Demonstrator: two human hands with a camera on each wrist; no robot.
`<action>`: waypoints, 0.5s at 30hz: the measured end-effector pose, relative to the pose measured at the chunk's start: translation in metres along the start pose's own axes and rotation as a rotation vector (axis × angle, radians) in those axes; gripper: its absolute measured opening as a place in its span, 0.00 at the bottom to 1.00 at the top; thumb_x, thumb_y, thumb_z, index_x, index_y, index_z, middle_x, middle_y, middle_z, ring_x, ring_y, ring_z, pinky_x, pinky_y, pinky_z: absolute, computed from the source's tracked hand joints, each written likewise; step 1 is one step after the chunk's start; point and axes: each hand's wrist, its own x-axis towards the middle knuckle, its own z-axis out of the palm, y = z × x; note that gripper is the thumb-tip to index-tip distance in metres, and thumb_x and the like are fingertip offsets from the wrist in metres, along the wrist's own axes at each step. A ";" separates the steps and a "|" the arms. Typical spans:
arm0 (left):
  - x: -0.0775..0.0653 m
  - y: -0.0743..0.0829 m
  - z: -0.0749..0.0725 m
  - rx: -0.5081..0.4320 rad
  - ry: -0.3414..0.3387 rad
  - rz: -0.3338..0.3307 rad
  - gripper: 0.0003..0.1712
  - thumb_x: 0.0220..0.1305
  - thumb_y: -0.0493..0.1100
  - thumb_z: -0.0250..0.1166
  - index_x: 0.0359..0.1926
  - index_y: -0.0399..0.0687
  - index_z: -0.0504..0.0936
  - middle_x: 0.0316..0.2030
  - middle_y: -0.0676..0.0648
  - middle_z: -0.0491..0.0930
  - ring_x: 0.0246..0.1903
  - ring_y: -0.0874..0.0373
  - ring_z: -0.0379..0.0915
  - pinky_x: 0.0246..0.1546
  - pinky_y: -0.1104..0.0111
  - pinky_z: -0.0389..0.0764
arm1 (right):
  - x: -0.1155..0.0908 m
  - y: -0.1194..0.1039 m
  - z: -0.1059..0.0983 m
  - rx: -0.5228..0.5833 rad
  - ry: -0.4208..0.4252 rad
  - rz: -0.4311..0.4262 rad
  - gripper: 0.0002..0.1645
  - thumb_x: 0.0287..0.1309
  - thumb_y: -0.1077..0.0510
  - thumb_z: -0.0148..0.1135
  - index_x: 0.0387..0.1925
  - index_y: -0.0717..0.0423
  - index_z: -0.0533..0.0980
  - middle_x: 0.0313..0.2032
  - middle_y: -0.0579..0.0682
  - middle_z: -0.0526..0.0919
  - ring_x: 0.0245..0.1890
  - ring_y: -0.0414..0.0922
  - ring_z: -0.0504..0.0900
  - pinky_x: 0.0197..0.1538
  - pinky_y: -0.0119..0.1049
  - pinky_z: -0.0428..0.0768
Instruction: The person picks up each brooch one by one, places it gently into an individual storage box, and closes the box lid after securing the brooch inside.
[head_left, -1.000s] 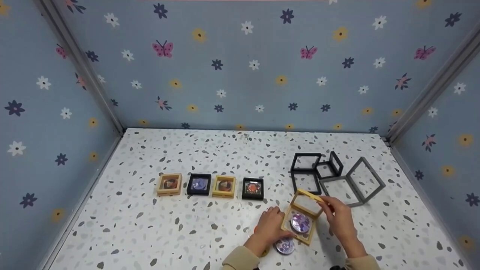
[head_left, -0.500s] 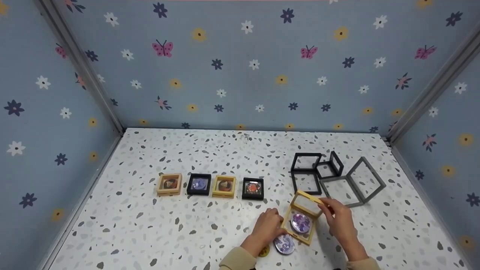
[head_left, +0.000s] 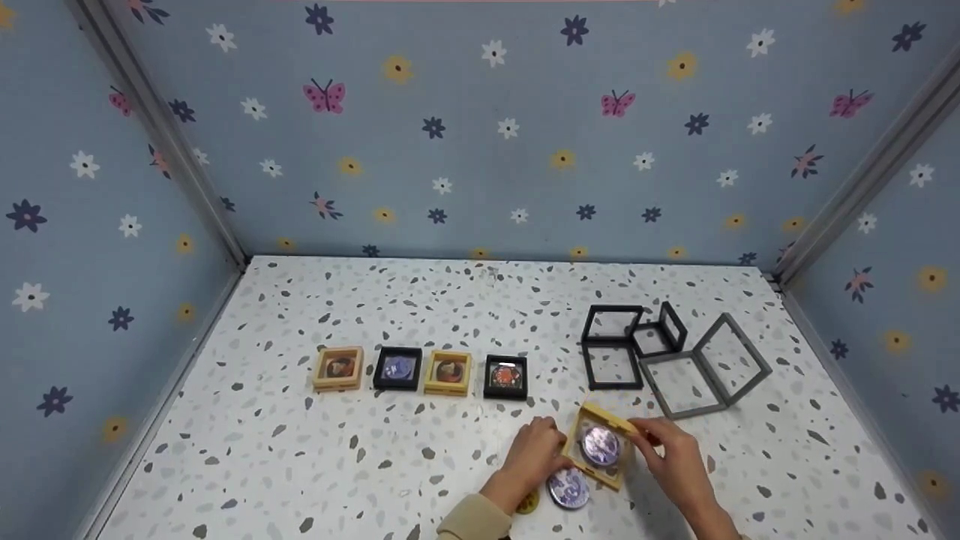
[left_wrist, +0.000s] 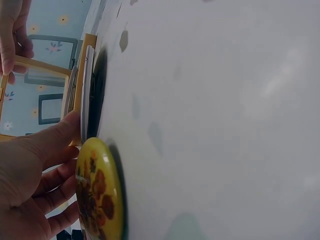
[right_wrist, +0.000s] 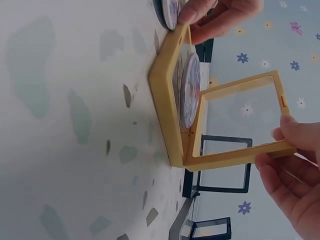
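Observation:
A yellow hinged display frame (head_left: 602, 475) lies on the table, its lid (right_wrist: 235, 157) tilted over the base in the head view. Inside the base rests a round purple badge (head_left: 601, 446). My left hand (head_left: 531, 459) grips the left side of the base between thumb and fingers. My right hand (head_left: 675, 459) pinches the lid's edge between thumb and fingertips. A second purple round badge (head_left: 568, 490) lies beside my left thumb. Partly under my left hand is a yellow badge with a red flower print (left_wrist: 100, 190).
Filled frames stand in a row to the left: a beige one (head_left: 339, 382), a black one (head_left: 398, 384), a yellow one (head_left: 448, 388) and another black one (head_left: 506, 394). Unfolded at the right are black frames (head_left: 613, 342) and a grey frame (head_left: 694, 412). Patterned walls surround the table.
My right hand has swung the lid down over the badge. My left hand has shifted slightly left on the base, baring more of the second purple badge and the yellow badge.

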 end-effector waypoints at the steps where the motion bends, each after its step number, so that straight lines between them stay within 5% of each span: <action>1: 0.000 0.000 0.000 -0.002 -0.002 -0.004 0.15 0.46 0.53 0.68 0.27 0.46 0.83 0.27 0.52 0.71 0.29 0.59 0.65 0.31 0.70 0.69 | -0.002 -0.001 0.000 0.002 -0.011 0.002 0.10 0.45 0.65 0.67 0.34 0.55 0.81 0.27 0.41 0.77 0.25 0.35 0.73 0.29 0.35 0.75; 10: 0.000 -0.001 0.002 -0.004 0.040 0.016 0.15 0.44 0.52 0.69 0.29 0.46 0.85 0.25 0.53 0.71 0.27 0.60 0.65 0.29 0.71 0.68 | -0.019 -0.001 0.006 0.073 -0.113 -0.047 0.12 0.39 0.65 0.69 0.31 0.51 0.80 0.30 0.38 0.75 0.29 0.36 0.77 0.32 0.35 0.78; 15: 0.000 -0.002 0.002 -0.016 0.035 0.009 0.16 0.45 0.52 0.69 0.32 0.47 0.85 0.25 0.53 0.71 0.27 0.60 0.65 0.28 0.72 0.68 | -0.025 0.003 0.010 0.089 -0.166 -0.149 0.13 0.37 0.68 0.70 0.30 0.55 0.81 0.31 0.42 0.75 0.29 0.38 0.76 0.32 0.34 0.78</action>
